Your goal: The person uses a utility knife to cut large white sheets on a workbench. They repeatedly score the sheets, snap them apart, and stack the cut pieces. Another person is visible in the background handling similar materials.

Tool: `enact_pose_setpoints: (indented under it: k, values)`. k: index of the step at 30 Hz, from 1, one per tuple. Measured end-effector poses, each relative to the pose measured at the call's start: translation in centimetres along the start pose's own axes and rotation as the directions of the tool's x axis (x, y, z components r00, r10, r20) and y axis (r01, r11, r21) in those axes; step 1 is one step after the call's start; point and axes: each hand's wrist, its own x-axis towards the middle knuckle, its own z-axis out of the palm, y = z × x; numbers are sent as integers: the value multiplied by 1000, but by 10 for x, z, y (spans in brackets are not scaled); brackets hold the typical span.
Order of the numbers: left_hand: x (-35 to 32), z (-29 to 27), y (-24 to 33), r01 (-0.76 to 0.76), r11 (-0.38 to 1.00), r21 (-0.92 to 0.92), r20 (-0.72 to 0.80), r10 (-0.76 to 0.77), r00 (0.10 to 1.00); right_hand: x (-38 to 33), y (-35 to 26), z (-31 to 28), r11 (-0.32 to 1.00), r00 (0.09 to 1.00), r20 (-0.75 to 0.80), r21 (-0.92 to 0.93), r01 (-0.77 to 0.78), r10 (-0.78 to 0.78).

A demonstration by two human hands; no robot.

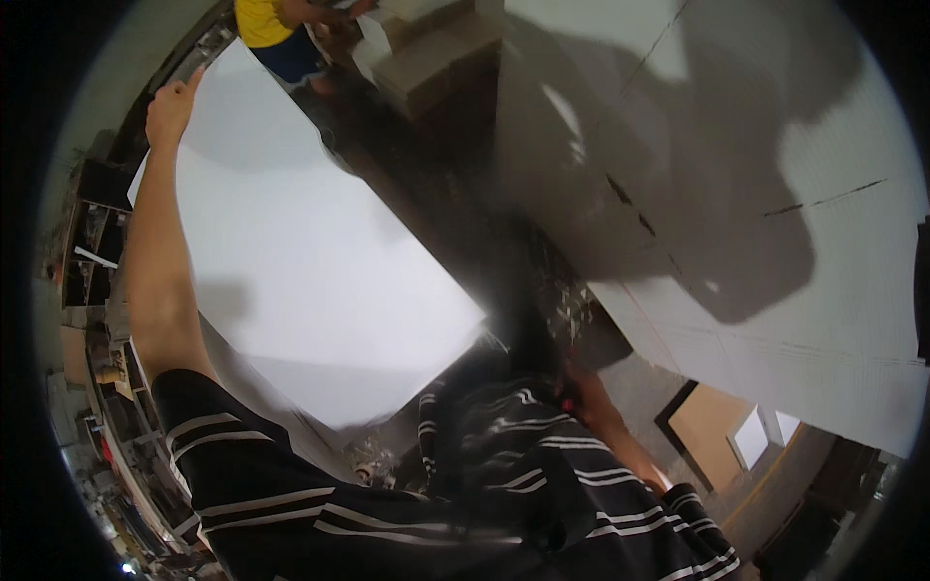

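Note:
A large white board (300,223) lies tilted across the left half of the head view, its near corner close to my body. My left arm stretches along its left side. At the board's far left edge my left hand (170,114) is closed on the rim, one finger straight along it and the others curled. My right forearm reaches down beside my striped shirt. The right hand (573,385) is in dim light near a small red spot, and its fingers are too dark and blurred to make out.
A big pale panel (833,281) with dark marks fills the right side, shadowed. Beyond the board stands a person in a yellow top (266,24) beside stacked boxes (436,58). Cluttered shelves (97,257) line the left. A brown sheet (712,431) lies on the floor at right.

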Motion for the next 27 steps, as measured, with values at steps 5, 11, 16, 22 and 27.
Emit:
enact_pose_setpoints:
  k: [5, 11, 16, 22, 27]
  values:
    - [-1, 67, 9, -11, 999, -51, 42, 13, 999, -21, -22, 36, 980, 995, 23, 170, -103, 101]
    - [-121, 151, 63, 27, 986, -162, 272, 18, 962, -33, -51, 82, 999, 997, 65, -23, 41, -40]
    - [-187, 188, 79, -2, 1000, -19, 104, 4, 995, -49, -68, 120, 158, 685, 452, -759, 632, -571]
    - [-172, 185, 70, -19, 999, -42, 176, 26, 984, -57, -75, 149, -311, 573, 538, -837, 450, -619]
    - [-171, 191, 69, 0, 997, -74, 163, 12, 987, -64, -75, 149, -336, 569, 501, -864, 375, -652]
